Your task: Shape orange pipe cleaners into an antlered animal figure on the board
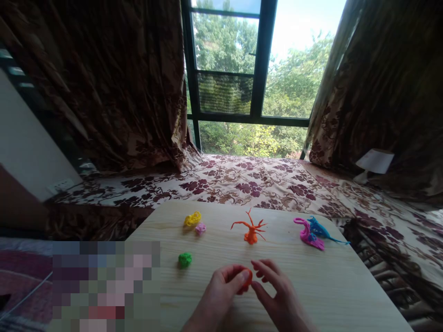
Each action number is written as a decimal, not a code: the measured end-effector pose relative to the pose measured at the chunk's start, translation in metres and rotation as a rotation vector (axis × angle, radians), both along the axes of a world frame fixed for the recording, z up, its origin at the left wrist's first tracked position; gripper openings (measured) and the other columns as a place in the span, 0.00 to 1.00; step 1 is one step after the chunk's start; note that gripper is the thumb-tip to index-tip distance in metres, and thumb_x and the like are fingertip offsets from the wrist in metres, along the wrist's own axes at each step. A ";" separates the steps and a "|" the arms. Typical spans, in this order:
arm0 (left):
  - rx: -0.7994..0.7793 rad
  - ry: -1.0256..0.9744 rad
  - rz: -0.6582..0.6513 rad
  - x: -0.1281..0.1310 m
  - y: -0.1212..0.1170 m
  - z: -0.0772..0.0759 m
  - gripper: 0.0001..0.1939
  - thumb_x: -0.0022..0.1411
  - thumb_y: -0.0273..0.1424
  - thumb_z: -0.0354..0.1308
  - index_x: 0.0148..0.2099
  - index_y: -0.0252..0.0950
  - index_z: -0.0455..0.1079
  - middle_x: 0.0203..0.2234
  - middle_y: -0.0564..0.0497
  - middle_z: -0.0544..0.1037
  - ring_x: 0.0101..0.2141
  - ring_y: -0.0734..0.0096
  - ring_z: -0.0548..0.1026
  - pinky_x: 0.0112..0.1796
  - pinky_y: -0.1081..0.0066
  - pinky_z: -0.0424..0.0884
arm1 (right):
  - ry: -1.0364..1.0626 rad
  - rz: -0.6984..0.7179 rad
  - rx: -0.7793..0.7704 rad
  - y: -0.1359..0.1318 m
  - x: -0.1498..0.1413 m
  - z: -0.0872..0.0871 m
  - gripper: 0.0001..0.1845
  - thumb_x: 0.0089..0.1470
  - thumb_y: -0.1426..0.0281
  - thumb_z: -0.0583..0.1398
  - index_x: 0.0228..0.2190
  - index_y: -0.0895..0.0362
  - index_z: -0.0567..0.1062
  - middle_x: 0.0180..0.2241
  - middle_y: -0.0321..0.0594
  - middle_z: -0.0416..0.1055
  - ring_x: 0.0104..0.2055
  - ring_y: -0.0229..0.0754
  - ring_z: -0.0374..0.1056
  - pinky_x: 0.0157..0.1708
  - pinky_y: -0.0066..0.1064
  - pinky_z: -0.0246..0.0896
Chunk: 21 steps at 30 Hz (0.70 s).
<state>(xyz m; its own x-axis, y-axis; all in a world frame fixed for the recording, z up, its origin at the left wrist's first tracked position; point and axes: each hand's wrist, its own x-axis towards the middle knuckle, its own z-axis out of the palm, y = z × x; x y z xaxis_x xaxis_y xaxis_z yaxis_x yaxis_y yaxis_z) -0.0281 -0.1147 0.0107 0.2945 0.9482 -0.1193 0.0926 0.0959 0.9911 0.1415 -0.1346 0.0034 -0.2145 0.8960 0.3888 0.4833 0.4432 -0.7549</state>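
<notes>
My left hand (221,290) and my right hand (277,290) meet at the near edge of a light wooden table (332,286), both pinching a small orange pipe-cleaner piece (248,277) between fingers and thumbs. Farther up the table stands an orange pipe-cleaner figure (251,228) with spiky arms. To the left lie a green coil (184,259), a yellow coil (192,218) and a small pink coil (200,228). At the right lie a pink twisted shape (307,235) and a blue one (320,228).
A floral brown bedspread (242,177) lies beyond the table, with a window (242,69) and heavy patterned curtains (114,83) behind. A small white lamp (374,163) sits at the right. A blurred patch covers the lower left.
</notes>
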 end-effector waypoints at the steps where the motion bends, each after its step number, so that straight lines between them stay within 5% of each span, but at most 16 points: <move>1: -0.068 -0.078 -0.010 -0.001 -0.007 0.001 0.18 0.57 0.40 0.51 0.41 0.32 0.72 0.30 0.48 0.78 0.29 0.73 0.73 0.33 0.73 0.68 | -0.001 0.052 -0.023 -0.001 -0.007 0.007 0.17 0.53 0.71 0.55 0.46 0.51 0.69 0.39 0.40 0.68 0.35 0.37 0.66 0.34 0.27 0.64; 5: -0.143 -0.187 0.006 -0.013 -0.021 0.001 0.18 0.56 0.40 0.53 0.43 0.32 0.73 0.30 0.47 0.78 0.29 0.72 0.72 0.33 0.72 0.67 | -0.044 0.153 -0.100 -0.004 -0.024 0.019 0.08 0.53 0.72 0.55 0.34 0.54 0.73 0.29 0.37 0.67 0.31 0.36 0.65 0.31 0.27 0.62; 21: -0.268 -0.319 0.148 -0.002 -0.016 -0.012 0.10 0.51 0.34 0.57 0.28 0.31 0.70 0.17 0.55 0.70 0.20 0.78 0.65 0.25 0.76 0.62 | 0.276 -0.003 -0.189 -0.005 -0.037 -0.005 0.08 0.51 0.68 0.57 0.28 0.57 0.75 0.24 0.38 0.69 0.26 0.37 0.66 0.25 0.24 0.63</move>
